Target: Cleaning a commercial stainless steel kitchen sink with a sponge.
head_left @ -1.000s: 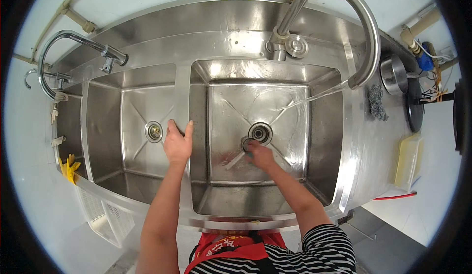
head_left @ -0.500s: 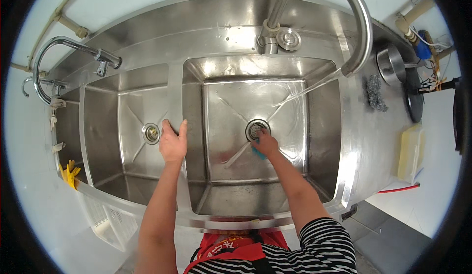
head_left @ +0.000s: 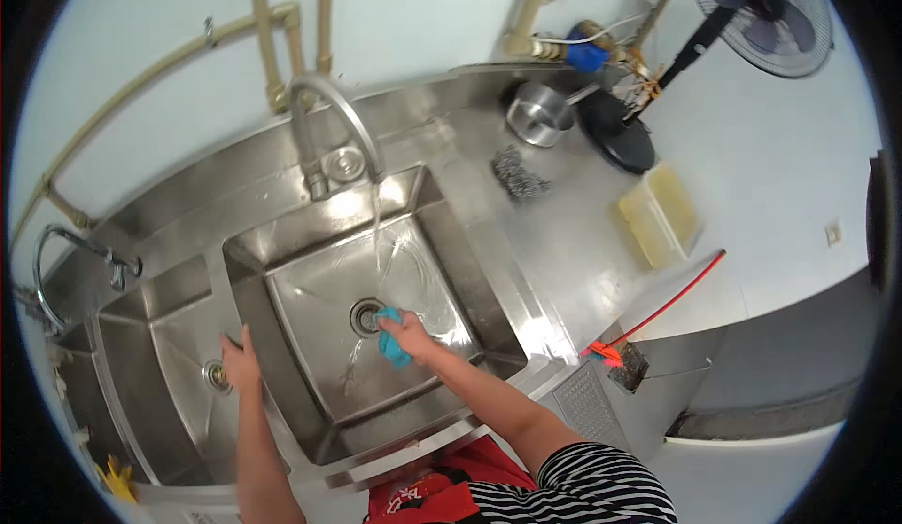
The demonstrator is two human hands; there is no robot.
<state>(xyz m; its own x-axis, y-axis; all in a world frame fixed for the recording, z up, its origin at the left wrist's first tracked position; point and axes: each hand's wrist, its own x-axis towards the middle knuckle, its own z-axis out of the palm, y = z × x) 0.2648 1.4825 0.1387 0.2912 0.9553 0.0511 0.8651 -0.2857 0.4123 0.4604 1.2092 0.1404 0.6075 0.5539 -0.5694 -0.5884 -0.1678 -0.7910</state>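
Note:
My right hand is closed round a blue cloth in the larger steel sink, just beside its drain. Part of the cloth hangs out below the fingers. From the curved faucet a thin stream of water runs into this sink. My left hand is at the divider between the two basins, thumb and forefinger apart, holding nothing. Its other fingers are partly hidden. The smaller sink, with its own drain, lies to its left.
On the right counter are a steel saucepan, a steel-wool scourer and a yellowish plastic container. A fan stands behind them. A red hose crosses the counter's right edge. Yellow gloves hang at the far left.
The view has swung to the right, bringing the fan and more counter into sight. More of the blue cloth shows in my right hand. My left hand stays by the divider.

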